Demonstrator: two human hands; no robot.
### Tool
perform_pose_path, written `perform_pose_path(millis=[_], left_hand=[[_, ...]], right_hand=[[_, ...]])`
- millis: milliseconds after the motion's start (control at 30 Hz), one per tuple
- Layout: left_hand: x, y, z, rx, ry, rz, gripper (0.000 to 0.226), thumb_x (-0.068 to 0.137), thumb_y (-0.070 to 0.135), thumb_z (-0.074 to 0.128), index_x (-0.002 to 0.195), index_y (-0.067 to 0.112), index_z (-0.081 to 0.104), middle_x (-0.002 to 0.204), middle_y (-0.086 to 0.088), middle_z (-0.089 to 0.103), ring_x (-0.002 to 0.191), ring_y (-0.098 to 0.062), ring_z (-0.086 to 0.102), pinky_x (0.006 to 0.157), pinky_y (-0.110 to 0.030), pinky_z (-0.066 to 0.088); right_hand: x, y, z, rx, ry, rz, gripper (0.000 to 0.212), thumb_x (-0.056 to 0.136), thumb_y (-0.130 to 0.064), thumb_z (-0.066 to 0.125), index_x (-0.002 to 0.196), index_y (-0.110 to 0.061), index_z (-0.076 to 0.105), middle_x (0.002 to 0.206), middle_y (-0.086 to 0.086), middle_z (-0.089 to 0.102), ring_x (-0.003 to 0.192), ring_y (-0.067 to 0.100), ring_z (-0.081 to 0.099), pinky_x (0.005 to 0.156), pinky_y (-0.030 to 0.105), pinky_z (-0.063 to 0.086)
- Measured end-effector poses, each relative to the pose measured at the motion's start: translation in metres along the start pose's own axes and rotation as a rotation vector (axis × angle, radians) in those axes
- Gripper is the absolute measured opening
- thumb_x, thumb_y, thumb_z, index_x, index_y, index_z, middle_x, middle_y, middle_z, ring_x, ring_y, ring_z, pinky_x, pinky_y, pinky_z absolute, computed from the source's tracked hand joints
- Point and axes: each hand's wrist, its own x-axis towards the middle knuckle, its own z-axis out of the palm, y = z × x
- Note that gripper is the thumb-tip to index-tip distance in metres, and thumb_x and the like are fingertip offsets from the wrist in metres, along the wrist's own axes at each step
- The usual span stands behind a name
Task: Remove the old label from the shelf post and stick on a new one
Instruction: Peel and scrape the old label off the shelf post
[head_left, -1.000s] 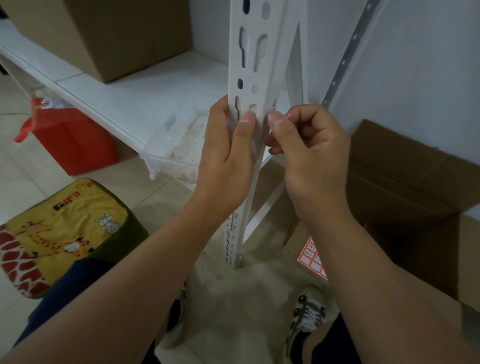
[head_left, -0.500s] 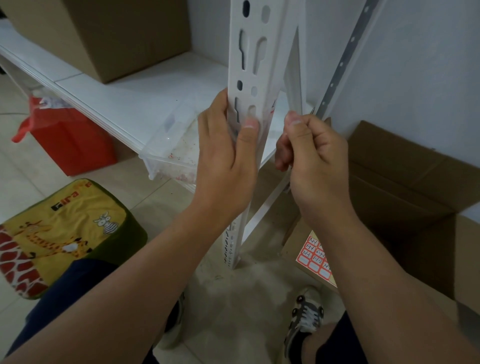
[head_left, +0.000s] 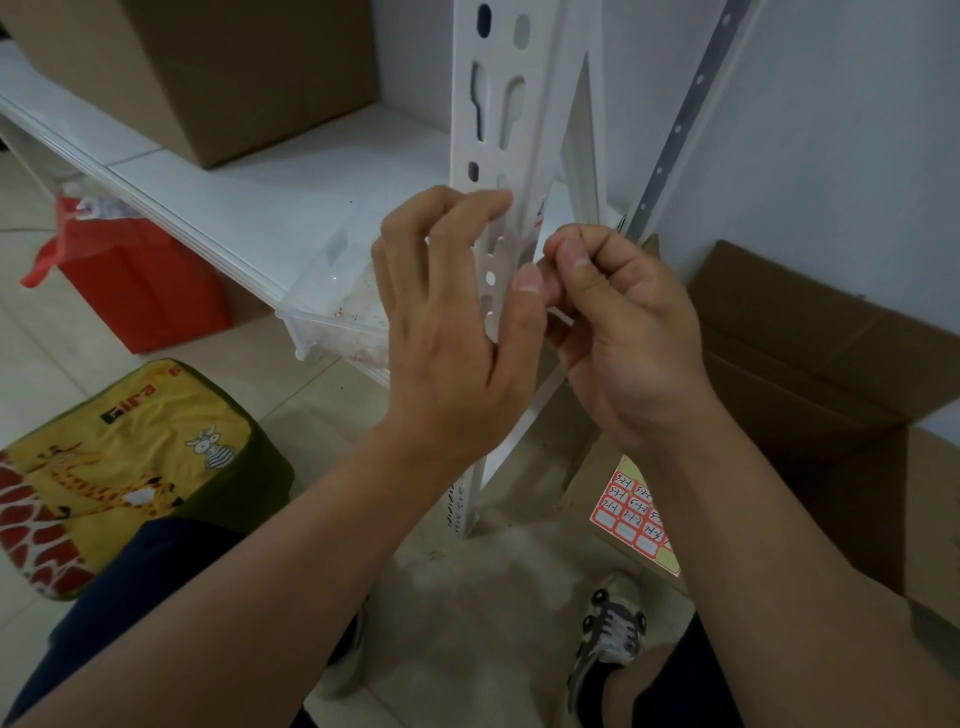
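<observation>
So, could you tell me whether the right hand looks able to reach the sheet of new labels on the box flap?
Probably yes: the label sheet lies uncovered below the right hand, with nothing between them.

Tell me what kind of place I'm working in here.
Probably a storeroom or stockroom: a white slotted metal shelf post, cardboard boxes, one on the shelf and one open on the floor, and a sheet of red-bordered labels with handwritten codes.

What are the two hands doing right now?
Left hand: open, fingers around the shelf post.
Right hand: curled, pinching something small, possibly the label; cannot tell.
</observation>
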Motion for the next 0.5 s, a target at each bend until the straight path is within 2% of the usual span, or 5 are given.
perform_pose_path(millis=[133,233,300,400,500], left_hand=[[-0.0016,-0.0011,0.0,0.044,-0.005,0.065,0.027,0.09,0.016,0.053,0.105,-0.003,0.066,0.106,-0.024,0.053,0.102,-0.028,0.049,0.091,-0.024,0.037],[-0.0021,-0.0027,0.0008,-0.001,-0.038,0.099,0.022,0.092,0.012,0.056,0.104,-0.003,0.066,0.104,-0.024,0.052,0.1,-0.03,0.052,0.086,-0.037,0.047],[-0.0016,-0.0041,0.0007,-0.016,-0.049,0.109,0.02,0.093,0.011,0.058,0.104,-0.003,0.066,0.104,-0.023,0.051,0.1,-0.03,0.053,0.084,-0.038,0.048],[-0.0012,-0.0058,-0.0006,-0.023,-0.051,0.115,0.019,0.092,0.009,0.061,0.105,-0.004,0.066,0.103,-0.022,0.052,0.102,-0.023,0.049,0.086,-0.03,0.046],[0.0002,-0.0065,-0.0023,-0.041,-0.059,0.114,0.017,0.091,0.007,0.064,0.104,-0.004,0.066,0.102,-0.019,0.052,0.1,-0.018,0.049,0.085,-0.023,0.044]], right_hand=[[-0.0036,-0.004,0.0029,0.067,-0.007,0.027,0.027,0.101,-0.014,0.041,0.086,-0.011,0.063,0.066,-0.003,0.055,0.062,0.007,0.054,0.064,0.021,0.052],[-0.004,-0.0052,0.0034,0.161,-0.039,0.072,0.024,0.098,-0.021,0.045,0.086,-0.01,0.062,0.065,-0.004,0.054,0.06,0.004,0.052,0.062,0.02,0.05],[-0.0039,-0.0066,0.0036,0.239,-0.076,0.095,0.022,0.097,-0.022,0.045,0.087,-0.01,0.061,0.063,-0.006,0.055,0.059,0.003,0.053,0.06,0.02,0.049],[-0.0035,-0.007,0.0023,0.291,-0.148,0.121,0.021,0.096,-0.02,0.044,0.092,-0.008,0.061,0.063,-0.007,0.06,0.061,0.003,0.056,0.059,0.019,0.05],[-0.0013,-0.0048,-0.0019,0.299,-0.149,0.14,0.021,0.095,-0.018,0.048,0.088,-0.01,0.066,0.063,-0.001,0.048,0.062,0.009,0.047,0.059,0.022,0.049]])
